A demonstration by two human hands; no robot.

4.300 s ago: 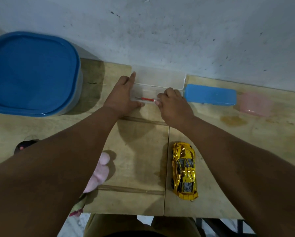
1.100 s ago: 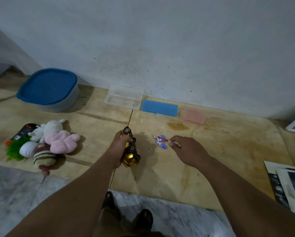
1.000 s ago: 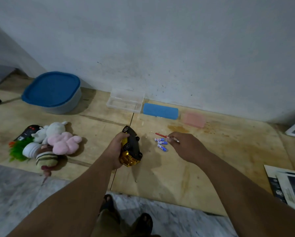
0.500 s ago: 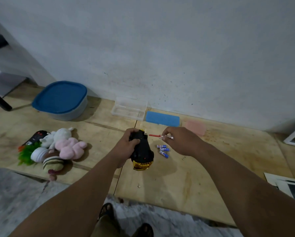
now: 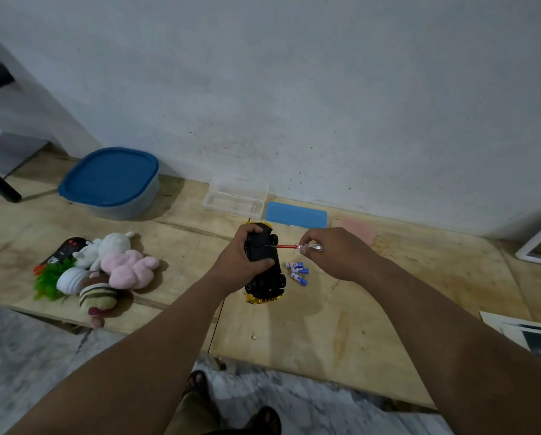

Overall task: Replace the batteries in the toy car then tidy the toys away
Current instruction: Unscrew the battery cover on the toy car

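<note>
Glossy gold toy car (matt black underside), plywood floor.

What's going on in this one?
A person holds a toy car upside down in the left hand and points a small screwdriver, pinched in the right hand, at its underside. Three batteries lie on the wooden board beside it. Soft toys sit in a pile to the left.
</note>
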